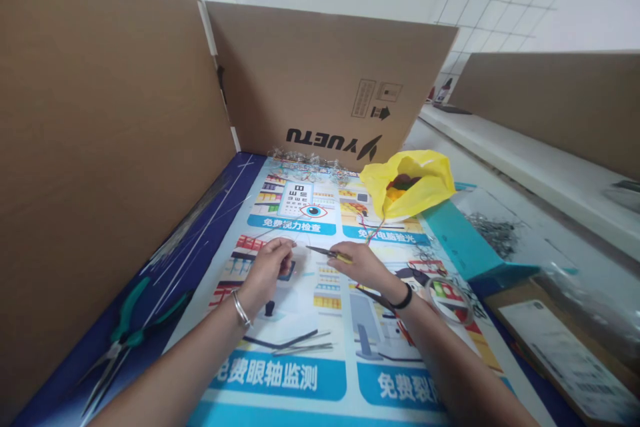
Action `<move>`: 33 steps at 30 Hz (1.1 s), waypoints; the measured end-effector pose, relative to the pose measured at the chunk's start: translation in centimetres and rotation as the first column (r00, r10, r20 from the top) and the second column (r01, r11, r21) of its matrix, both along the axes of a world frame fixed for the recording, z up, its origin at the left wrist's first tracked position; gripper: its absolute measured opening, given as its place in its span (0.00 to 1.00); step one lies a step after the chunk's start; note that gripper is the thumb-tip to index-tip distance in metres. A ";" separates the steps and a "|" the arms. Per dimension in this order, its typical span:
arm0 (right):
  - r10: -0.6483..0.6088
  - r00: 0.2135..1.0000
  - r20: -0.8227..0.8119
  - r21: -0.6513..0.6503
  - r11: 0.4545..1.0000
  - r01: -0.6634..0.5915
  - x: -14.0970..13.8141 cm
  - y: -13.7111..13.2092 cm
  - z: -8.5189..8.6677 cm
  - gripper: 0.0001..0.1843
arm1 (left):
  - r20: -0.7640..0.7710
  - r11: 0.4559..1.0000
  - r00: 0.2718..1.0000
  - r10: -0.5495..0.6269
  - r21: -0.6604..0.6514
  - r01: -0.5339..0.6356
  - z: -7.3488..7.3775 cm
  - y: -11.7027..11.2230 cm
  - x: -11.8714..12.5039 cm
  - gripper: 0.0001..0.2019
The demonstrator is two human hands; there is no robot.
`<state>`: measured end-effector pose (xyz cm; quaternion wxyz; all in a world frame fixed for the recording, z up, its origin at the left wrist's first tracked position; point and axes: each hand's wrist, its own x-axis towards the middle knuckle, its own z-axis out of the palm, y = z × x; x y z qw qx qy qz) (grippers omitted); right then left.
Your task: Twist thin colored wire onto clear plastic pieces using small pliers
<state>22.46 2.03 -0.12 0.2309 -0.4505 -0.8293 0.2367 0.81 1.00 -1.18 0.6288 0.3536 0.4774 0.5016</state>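
My left hand (pixel 269 268) is closed in a pinch over the printed poster (pixel 300 373), holding something thin that I cannot make out; a silver bangle is on its wrist. My right hand (pixel 361 265) is closed round a slim pointed tool with a yellow handle (pixel 330 253), its dark tip aimed left toward the left fingers. A black band circles the right wrist. The two hands sit close together, a short gap apart. Thin wires (pixel 300 347) lie on the poster below my hands.
Green-handled pliers (pixel 127 337) lie at the left on the blue mat. A yellow plastic bag (pixel 410 183) with coloured pieces stands behind my hands. Cardboard walls (pixel 100 147) enclose the left and back. A tape roll (pixel 450 300), metal bits (pixel 493 230) and a cardboard box (pixel 565 353) are at the right.
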 end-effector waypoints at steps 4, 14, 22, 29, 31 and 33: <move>-0.023 0.999 -0.034 -0.009 1.000 0.023 -0.1 0.1 -0.1 0.09 | -0.035 1.000 0.999 -0.028 0.005 0.028 -0.2 0.0 0.1 0.09; -0.004 0.999 -0.054 -0.020 1.000 0.003 0.0 0.0 0.0 0.08 | -0.002 0.981 0.982 -0.191 0.033 0.191 1.0 0.6 -1.8 0.11; 0.045 0.999 -0.020 -0.023 0.999 -0.045 -0.2 -0.3 -0.1 0.09 | -0.016 0.931 0.932 -0.362 0.043 0.362 1.4 0.8 -2.4 0.12; 0.032 0.999 0.007 -0.002 0.999 -0.032 -0.2 -0.3 -0.1 0.10 | -0.066 0.917 0.918 -0.390 0.058 0.394 1.3 0.7 -1.9 0.13; 0.025 1.000 0.019 0.006 1.000 -0.025 -0.2 -0.3 0.0 0.10 | -0.077 0.922 0.921 -0.381 0.048 0.385 1.1 0.8 -1.9 0.12; 0.019 0.999 0.028 0.011 1.000 -0.019 -0.2 -0.3 0.0 0.10 | -0.088 0.922 0.920 -0.381 0.046 0.386 0.8 0.9 -2.0 0.12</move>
